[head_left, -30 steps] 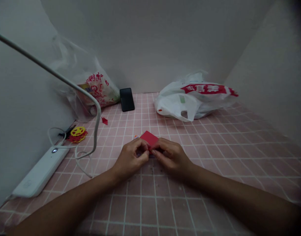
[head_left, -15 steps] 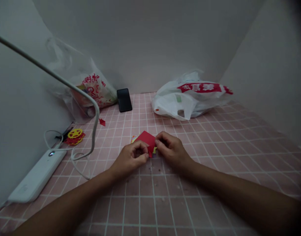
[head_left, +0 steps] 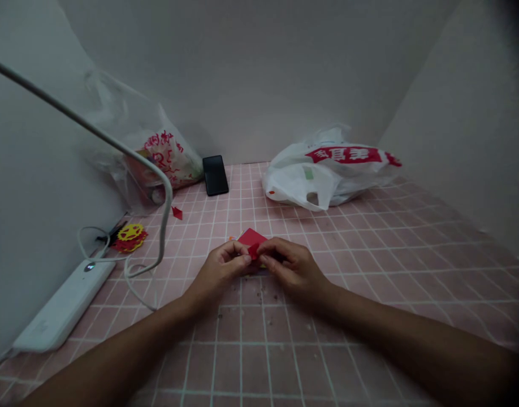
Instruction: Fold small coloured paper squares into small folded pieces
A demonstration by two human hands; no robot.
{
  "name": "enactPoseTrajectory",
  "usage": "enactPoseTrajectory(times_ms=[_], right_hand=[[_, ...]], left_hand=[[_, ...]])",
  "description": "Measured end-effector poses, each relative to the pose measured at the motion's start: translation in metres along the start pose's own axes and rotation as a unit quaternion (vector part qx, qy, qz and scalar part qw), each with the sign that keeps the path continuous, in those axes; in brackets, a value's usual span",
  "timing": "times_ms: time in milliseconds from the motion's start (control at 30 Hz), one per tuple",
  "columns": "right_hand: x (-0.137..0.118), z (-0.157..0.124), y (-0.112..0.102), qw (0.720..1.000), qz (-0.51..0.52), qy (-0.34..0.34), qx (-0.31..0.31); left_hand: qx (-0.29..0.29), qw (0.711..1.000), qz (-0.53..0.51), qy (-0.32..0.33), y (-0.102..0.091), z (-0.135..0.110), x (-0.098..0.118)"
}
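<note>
A small folded piece of red paper [head_left: 253, 250] is pinched between both hands near the middle of the table. My left hand [head_left: 225, 263] grips its left side between thumb and forefinger. On the right side, the thumb and fingertips of my right hand [head_left: 290, 265] close on it. Just behind the fingertips shows a flat red paper [head_left: 251, 234] with a pointed far corner; whether it joins the folded piece, I cannot tell. Bits of yellow and orange peek out around it, mostly covered by the hands.
At the left lie yellow and red cut-out discs [head_left: 131, 233], a white power bank [head_left: 64, 302] and a cable [head_left: 163, 226]. A small red paper piece [head_left: 177, 213] is nearby. Farther back are a phone [head_left: 215, 175] and two plastic bags [head_left: 170, 155], the other white bag [head_left: 302, 178] standing right.
My right hand has moved slightly left and down, and my left hand slightly up and left. The fingertips are closer together, and the red paper's near part looks folded smaller.
</note>
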State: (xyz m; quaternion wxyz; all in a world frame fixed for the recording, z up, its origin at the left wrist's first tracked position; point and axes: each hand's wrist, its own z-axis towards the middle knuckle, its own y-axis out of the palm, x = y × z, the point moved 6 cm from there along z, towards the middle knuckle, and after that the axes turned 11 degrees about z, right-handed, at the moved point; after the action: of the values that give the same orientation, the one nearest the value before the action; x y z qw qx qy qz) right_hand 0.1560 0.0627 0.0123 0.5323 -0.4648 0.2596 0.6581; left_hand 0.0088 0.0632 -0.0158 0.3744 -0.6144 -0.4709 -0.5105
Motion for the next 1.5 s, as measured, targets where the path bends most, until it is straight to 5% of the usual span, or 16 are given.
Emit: enactPoseTrajectory(times_ms=[267, 533, 733, 933, 1133, 1500], right_hand=[[-0.006, -0.003, 0.003, 0.996, -0.058, -0.067, -0.014], [-0.013, -0.01, 0.011, 0.964, -0.215, -0.15, -0.051], [-0.025, -0.017, 0.017, 0.899, -0.356, -0.254, -0.038], [-0.024, -0.015, 0.015, 0.904, -0.355, -0.237, -0.026], [-0.026, -0.02, 0.016, 0.882, -0.351, -0.314, -0.035], [-0.011, -0.012, 0.011, 0.962, -0.218, -0.16, -0.027]], left_hand=[[0.018, 1.0, -0.001, -0.016, 0.003, -0.002, 0.003], [0.008, 0.998, -0.046, -0.035, 0.008, -0.003, -0.003], [0.011, 0.994, -0.095, -0.052, 0.012, -0.004, -0.01], [0.015, 0.993, -0.108, -0.049, 0.012, -0.003, -0.011], [0.01, 0.987, -0.141, -0.077, 0.015, -0.007, -0.013], [0.006, 0.977, -0.2, -0.069, 0.016, -0.007, -0.011]])
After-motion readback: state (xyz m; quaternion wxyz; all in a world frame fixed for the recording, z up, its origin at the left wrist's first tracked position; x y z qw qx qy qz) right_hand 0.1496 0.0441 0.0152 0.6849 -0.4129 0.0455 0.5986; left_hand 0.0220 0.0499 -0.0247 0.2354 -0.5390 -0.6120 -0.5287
